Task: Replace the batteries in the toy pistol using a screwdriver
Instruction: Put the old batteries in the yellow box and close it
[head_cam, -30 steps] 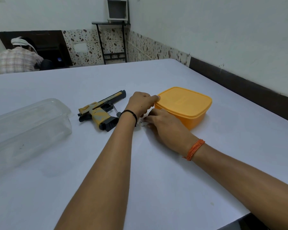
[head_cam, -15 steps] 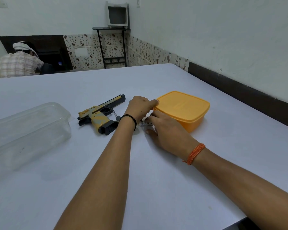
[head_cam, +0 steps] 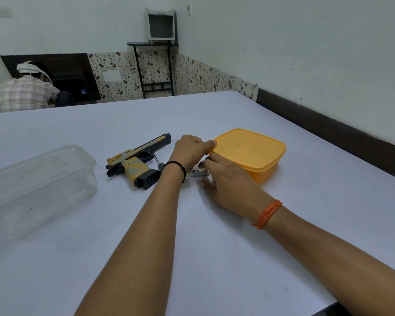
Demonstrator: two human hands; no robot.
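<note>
While the left hand (head_cam: 189,149) curls against the orange box (head_cam: 249,153) and the right hand (head_cam: 224,176) covers a battery (head_cam: 198,172) on the counter (head_cam: 192,236), it might roll; the toy pistol (head_cam: 137,163) lies left.

Small dark print on the battery (head_cam: 198,172) lying on the table (head_cam: 214,247), ending in what looks like a CE mark; rest too small to read. A line of dark lettering along the yellow slide of the toy pistol (head_cam: 137,159), illegible. Faint embossed marking on the lid of the orange box (head_cam: 249,151), unreadable too.
</note>
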